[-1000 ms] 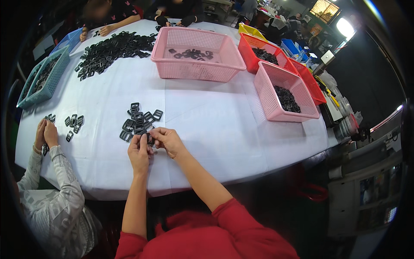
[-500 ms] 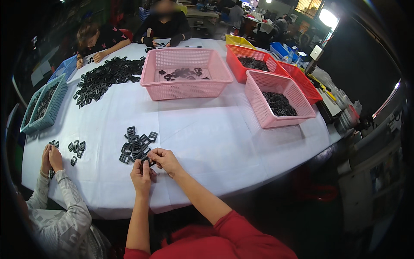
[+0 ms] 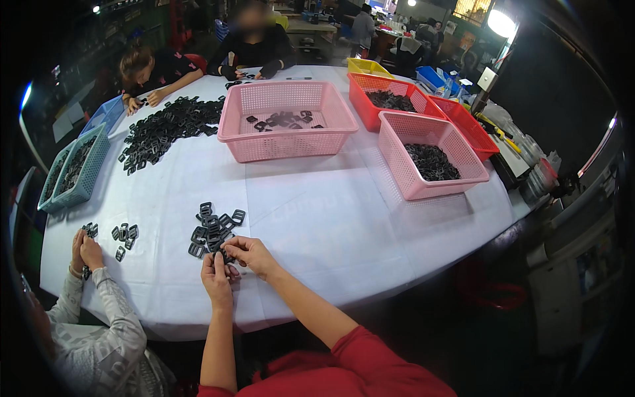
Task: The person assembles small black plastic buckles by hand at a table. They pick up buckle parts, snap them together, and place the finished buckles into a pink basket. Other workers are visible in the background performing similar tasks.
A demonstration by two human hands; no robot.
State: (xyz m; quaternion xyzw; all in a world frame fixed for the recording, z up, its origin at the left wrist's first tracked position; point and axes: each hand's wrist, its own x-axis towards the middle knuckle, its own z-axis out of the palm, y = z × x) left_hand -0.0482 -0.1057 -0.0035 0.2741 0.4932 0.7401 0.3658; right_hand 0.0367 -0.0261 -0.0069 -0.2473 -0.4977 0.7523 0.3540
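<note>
Both my hands meet at the near side of a small pile of black plastic strap buckles [image 3: 211, 227]. My left hand [image 3: 217, 281] is closed, its thumb and fingers pinching a black buckle [image 3: 229, 257]. From the right, my right hand [image 3: 251, 255] reaches over with thumb and forefinger pressed together at the same buckle. My fingers cover most of that piece. Several loose buckles [image 3: 124, 233] lie further left, beside the hands [image 3: 88, 251] of a person in a grey patterned sleeve, who also handles black buckles.
A pink basket [image 3: 289, 146] with some buckles stands mid-table. Another pink basket [image 3: 423, 184], red baskets [image 3: 370, 112] and teal baskets [image 3: 79, 192] line the sides. A large buckle heap [image 3: 169, 129] lies at far left, near two people across the white-covered table [image 3: 317, 245].
The whole view has shifted slightly, so the table sits a little lower and further right. My hands stay together at the buckle. The far-left person's hands have come closer together.
</note>
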